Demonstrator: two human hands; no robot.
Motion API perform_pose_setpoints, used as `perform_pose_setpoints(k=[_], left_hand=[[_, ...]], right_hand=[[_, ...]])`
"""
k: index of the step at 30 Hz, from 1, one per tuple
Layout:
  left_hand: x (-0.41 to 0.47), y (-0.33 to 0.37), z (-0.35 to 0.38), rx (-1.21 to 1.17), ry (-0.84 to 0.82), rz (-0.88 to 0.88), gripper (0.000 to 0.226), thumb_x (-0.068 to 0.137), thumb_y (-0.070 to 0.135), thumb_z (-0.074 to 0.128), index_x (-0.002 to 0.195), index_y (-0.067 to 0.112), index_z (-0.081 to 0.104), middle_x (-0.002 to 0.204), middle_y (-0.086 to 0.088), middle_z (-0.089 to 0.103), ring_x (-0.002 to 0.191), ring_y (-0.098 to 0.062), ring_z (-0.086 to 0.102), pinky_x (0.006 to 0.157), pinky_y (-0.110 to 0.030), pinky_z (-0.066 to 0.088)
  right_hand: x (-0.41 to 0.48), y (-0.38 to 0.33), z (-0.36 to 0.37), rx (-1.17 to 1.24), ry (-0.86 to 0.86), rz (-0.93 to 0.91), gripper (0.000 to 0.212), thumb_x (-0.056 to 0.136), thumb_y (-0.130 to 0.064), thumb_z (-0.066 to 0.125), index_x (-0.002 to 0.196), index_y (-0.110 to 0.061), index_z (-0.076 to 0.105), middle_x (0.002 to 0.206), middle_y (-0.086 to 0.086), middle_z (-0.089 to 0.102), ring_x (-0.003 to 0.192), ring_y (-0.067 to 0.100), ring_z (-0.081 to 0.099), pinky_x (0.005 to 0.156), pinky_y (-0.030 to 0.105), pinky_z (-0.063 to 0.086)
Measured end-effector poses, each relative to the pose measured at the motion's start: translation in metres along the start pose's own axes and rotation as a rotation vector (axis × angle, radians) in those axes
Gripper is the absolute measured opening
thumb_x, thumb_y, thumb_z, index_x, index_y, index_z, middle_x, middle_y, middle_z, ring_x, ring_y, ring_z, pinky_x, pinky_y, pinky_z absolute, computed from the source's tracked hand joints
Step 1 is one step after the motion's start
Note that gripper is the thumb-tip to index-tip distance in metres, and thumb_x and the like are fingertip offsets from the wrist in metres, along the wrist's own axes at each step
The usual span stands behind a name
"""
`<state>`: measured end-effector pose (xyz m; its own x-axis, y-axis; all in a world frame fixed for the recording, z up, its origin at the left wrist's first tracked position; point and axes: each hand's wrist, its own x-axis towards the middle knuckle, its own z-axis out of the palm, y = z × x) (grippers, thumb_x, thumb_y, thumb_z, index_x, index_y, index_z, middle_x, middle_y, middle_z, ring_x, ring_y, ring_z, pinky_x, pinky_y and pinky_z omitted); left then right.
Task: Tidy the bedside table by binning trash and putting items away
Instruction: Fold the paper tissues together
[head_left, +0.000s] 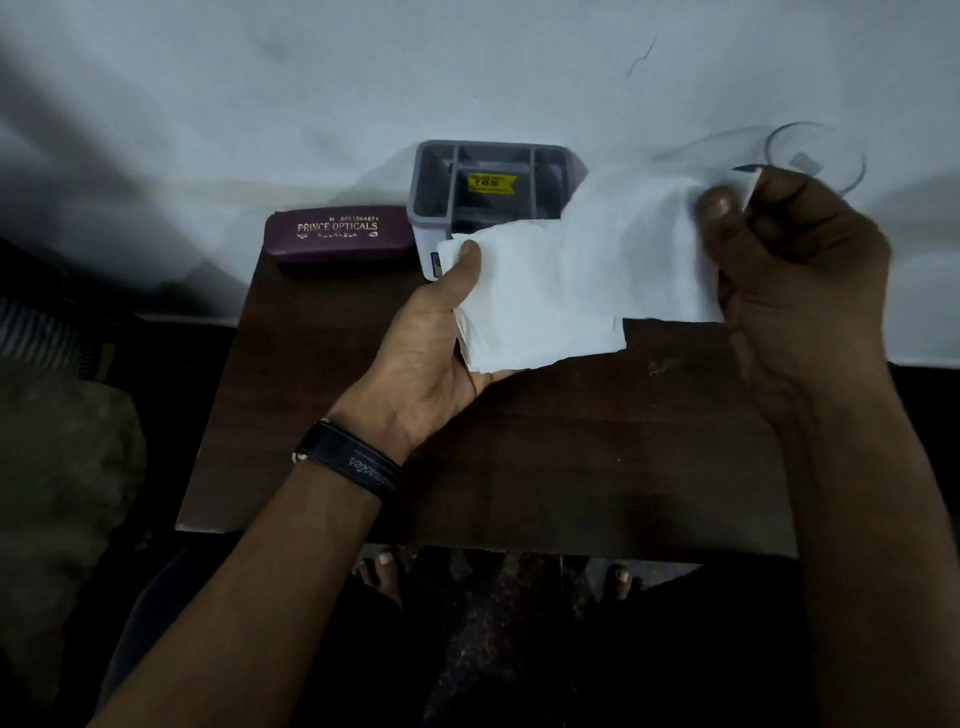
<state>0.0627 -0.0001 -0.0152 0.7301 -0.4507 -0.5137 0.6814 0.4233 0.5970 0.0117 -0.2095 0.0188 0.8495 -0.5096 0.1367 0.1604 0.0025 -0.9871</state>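
Tissue (582, 270) pinched between both hands, above table (519, 441).

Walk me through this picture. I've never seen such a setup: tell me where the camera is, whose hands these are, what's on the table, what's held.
No machine here: a camera worn on a person's head looks down at their own bare hands. The left hand and the right hand each pinch one white tissue, held between them above a dark wooden table. At its far edge lie a purple spectacle case and, right of it, a grey divided organiser with a yellow price sticker.
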Motion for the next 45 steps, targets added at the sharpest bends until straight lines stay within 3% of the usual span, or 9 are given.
perform_pose_setpoints(k=[8, 14, 23, 27, 31, 36, 38, 41, 45], left_hand=[[0.0, -0.009, 0.005, 0.041, -0.03, -0.013, 0.03, 0.096, 0.03, 0.052, 0.117, 0.017, 0.07, 0.123, -0.006, 0.076, 0.112, -0.029, 0.072, 0.09, -0.054, 0.059], [0.001, -0.009, 0.007, -0.013, -0.031, -0.04, 0.047, 0.107, 0.04, 0.042, 0.14, 0.013, 0.062, 0.139, -0.012, 0.068, 0.128, -0.035, 0.066, 0.096, -0.054, 0.057], [-0.002, -0.005, 0.01, -0.018, -0.073, 0.004, 0.058, 0.106, 0.056, 0.039, 0.139, 0.015, 0.063, 0.139, -0.012, 0.069, 0.123, -0.03, 0.069, 0.096, -0.052, 0.059], [-0.001, -0.008, 0.012, 0.075, -0.046, 0.031, 0.037, 0.106, 0.034, 0.054, 0.132, 0.011, 0.067, 0.132, -0.013, 0.072, 0.118, -0.028, 0.072, 0.095, -0.049, 0.061], [0.001, -0.014, 0.007, 0.166, 0.023, 0.096, 0.022, 0.102, 0.011, 0.061, 0.122, 0.007, 0.07, 0.121, -0.013, 0.077, 0.102, -0.024, 0.078, 0.078, -0.04, 0.066], [0.002, -0.012, 0.005, 0.168, 0.053, 0.134, 0.017, 0.103, 0.014, 0.061, 0.116, 0.012, 0.071, 0.123, -0.011, 0.077, 0.108, -0.026, 0.076, 0.08, -0.043, 0.066], [0.001, -0.01, 0.004, 0.134, 0.042, 0.129, 0.019, 0.102, 0.015, 0.061, 0.119, 0.013, 0.07, 0.125, -0.01, 0.076, 0.111, -0.027, 0.075, 0.083, -0.044, 0.066], [0.0, -0.008, 0.006, 0.093, 0.019, 0.096, 0.028, 0.102, 0.019, 0.06, 0.129, 0.011, 0.066, 0.129, -0.011, 0.074, 0.116, -0.028, 0.073, 0.088, -0.046, 0.064], [-0.001, -0.007, 0.008, 0.114, 0.011, 0.107, 0.034, 0.101, 0.017, 0.063, 0.133, 0.008, 0.065, 0.13, -0.015, 0.073, 0.115, -0.029, 0.073, 0.086, -0.045, 0.065]], right_hand=[[-0.012, 0.011, 0.04, 0.044, -0.189, 0.238, 0.014, 0.091, -0.008, 0.073, 0.104, -0.01, 0.075, 0.09, 0.0, 0.081, 0.084, 0.011, 0.075, 0.074, 0.025, 0.06], [-0.01, 0.015, 0.04, -0.235, -0.131, 0.171, 0.01, 0.089, -0.011, 0.076, 0.097, -0.018, 0.076, 0.088, -0.011, 0.079, 0.079, 0.004, 0.076, 0.074, 0.022, 0.061], [-0.008, 0.016, 0.038, -0.444, -0.153, 0.097, 0.014, 0.089, -0.016, 0.076, 0.102, -0.022, 0.074, 0.087, -0.013, 0.076, 0.082, 0.003, 0.075, 0.074, 0.023, 0.061], [-0.009, 0.017, 0.039, -0.492, -0.168, 0.089, 0.019, 0.09, -0.018, 0.076, 0.108, -0.021, 0.073, 0.086, -0.016, 0.075, 0.082, -0.001, 0.073, 0.072, 0.019, 0.059], [-0.01, 0.02, 0.04, -0.52, -0.175, 0.077, 0.021, 0.09, -0.02, 0.076, 0.11, -0.024, 0.072, 0.084, -0.015, 0.075, 0.081, 0.001, 0.073, 0.072, 0.022, 0.06], [-0.009, 0.023, 0.031, -0.616, 0.086, -0.071, 0.039, 0.092, -0.032, 0.071, 0.129, -0.022, 0.063, 0.115, -0.009, 0.069, 0.088, -0.003, 0.065, 0.081, 0.013, 0.053], [-0.005, 0.023, 0.026, -0.557, 0.13, 0.028, 0.036, 0.099, -0.038, 0.059, 0.13, -0.021, 0.064, 0.119, -0.005, 0.069, 0.095, -0.001, 0.066, 0.092, 0.021, 0.055], [-0.004, 0.02, 0.027, -0.391, -0.157, 0.391, 0.043, 0.1, -0.055, 0.047, 0.105, -0.023, 0.076, 0.102, -0.004, 0.078, 0.102, 0.014, 0.073, 0.1, 0.043, 0.055], [-0.014, 0.016, 0.039, -0.223, -0.419, 0.48, 0.031, 0.105, -0.038, 0.05, 0.097, -0.021, 0.075, 0.105, -0.007, 0.079, 0.103, 0.01, 0.074, 0.095, 0.031, 0.057]])
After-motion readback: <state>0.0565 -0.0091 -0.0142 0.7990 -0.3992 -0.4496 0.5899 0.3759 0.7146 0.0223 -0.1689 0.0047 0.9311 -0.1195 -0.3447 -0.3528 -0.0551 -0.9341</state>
